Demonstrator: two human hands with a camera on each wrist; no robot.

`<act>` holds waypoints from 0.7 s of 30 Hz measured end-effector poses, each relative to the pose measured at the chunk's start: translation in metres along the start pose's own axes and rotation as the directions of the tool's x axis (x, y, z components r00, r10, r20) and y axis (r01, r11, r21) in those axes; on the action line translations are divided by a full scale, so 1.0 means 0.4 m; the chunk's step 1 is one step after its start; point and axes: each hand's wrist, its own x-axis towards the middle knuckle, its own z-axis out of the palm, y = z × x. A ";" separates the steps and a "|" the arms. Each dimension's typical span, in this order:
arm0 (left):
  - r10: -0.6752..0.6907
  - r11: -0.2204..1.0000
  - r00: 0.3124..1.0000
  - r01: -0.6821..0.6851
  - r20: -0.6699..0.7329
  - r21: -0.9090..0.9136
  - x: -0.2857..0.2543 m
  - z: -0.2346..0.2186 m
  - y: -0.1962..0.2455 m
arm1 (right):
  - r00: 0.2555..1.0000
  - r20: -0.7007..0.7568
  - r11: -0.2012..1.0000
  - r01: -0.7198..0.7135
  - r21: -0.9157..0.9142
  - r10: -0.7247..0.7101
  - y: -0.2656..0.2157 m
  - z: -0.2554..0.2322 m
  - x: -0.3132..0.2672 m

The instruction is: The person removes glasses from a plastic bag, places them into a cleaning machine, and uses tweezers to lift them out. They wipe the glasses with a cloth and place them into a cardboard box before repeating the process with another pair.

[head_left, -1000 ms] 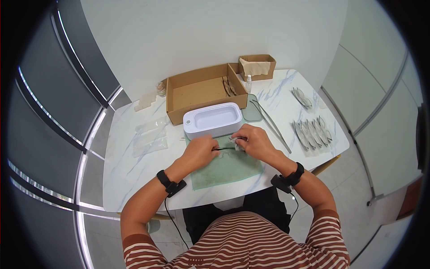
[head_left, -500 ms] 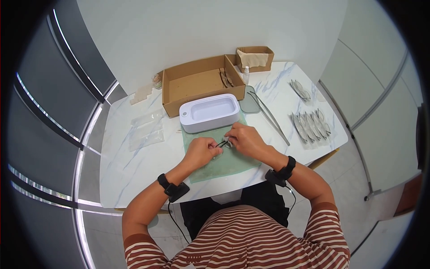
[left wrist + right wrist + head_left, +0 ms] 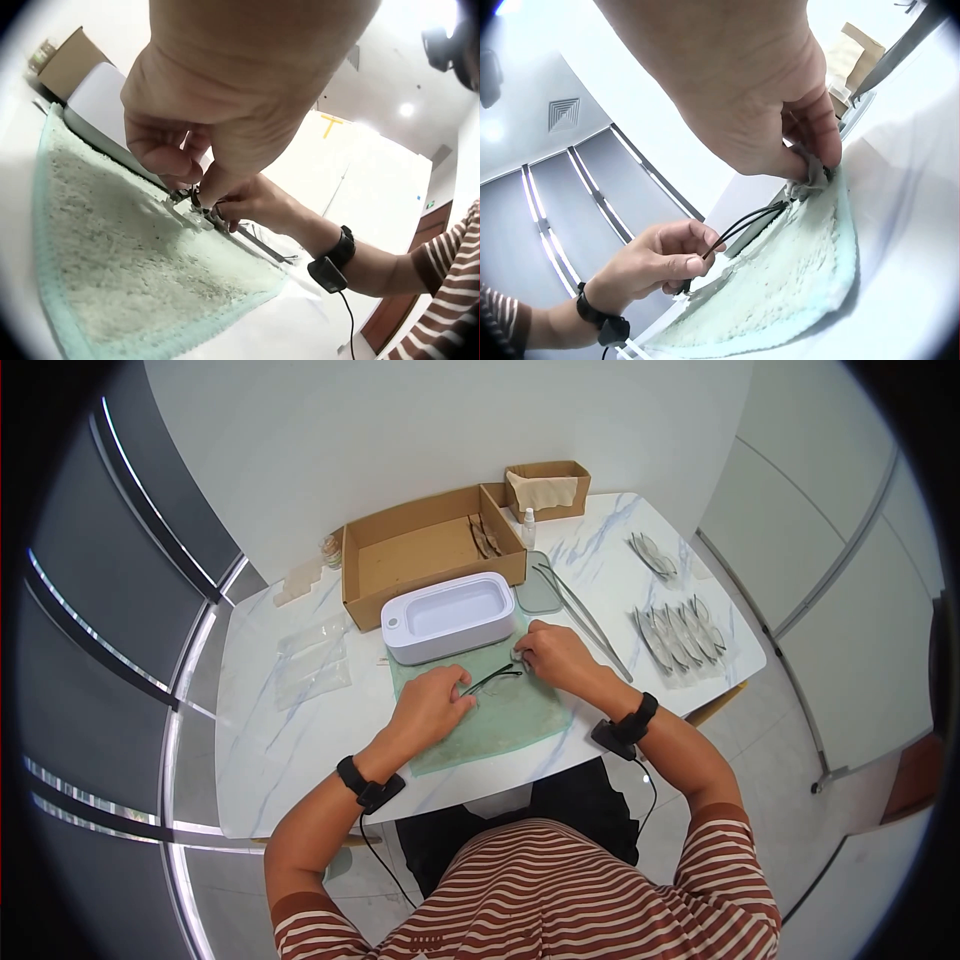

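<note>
My left hand (image 3: 432, 705) pinches a pair of eyeglasses (image 3: 493, 678) by the front end, low over a pale green towel (image 3: 520, 725). The dark temples (image 3: 744, 222) point right, toward my other hand, and the lenses are mostly hidden by the left fingers. My right hand (image 3: 555, 655) pinches a crumpled grey cloth (image 3: 810, 178) between thumb and fingers, close by the temple tips. Just beyond the hands, a white oblong cleaning basin (image 3: 440, 649) with a round button stands at the towel's far edge.
Behind the basin is a cardboard box (image 3: 385, 588) with glasses inside. A spray bottle (image 3: 528, 530) and a smaller box (image 3: 568, 508) with beige cloth stand beside it. Long tweezers (image 3: 592, 630) and several glasses (image 3: 672, 640) lie right, clear plastic bags (image 3: 312, 668) left.
The right hand with the cloth has drawn off rightward from the eyeglasses. The left hand still holds them, their temples now showing between the hands. The head view has shifted slightly.
</note>
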 end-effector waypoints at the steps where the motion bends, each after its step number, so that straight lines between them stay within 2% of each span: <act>1: -0.002 1.000 1.000 0.002 -0.001 0.001 0.004 0.002 0.004 | 1.000 0.001 1.000 0.002 0.001 -0.002 0.001 -0.002 -0.002; 7: 0.076 0.991 0.997 -0.077 0.011 0.107 0.032 0.014 0.022 | 0.998 -0.051 0.999 -0.022 0.037 0.024 0.004 -0.020 -0.019; 9: 0.040 0.988 0.996 -0.051 0.079 0.147 0.034 0.014 0.030 | 0.997 -0.066 0.997 -0.026 0.069 0.030 0.004 -0.027 -0.027; 13: 0.048 0.984 0.996 -0.060 0.074 0.170 0.034 0.019 0.037 | 0.995 -0.095 0.998 -0.019 0.055 0.024 0.012 -0.023 -0.036; 16: 0.009 0.983 0.994 -0.029 0.112 0.181 0.032 0.010 0.047 | 0.999 -0.047 0.998 -0.019 0.057 0.021 0.005 -0.033 -0.041; 19: -0.028 0.981 0.991 0.003 0.129 0.192 0.028 0.003 0.046 | 1.000 0.024 1.000 -0.019 -0.002 0.019 -0.026 -0.055 -0.047; 21: -0.067 0.987 0.987 0.044 0.148 0.156 0.025 -0.002 0.040 | 1.000 -0.004 0.980 0.023 -0.199 -0.024 -0.064 -0.064 -0.048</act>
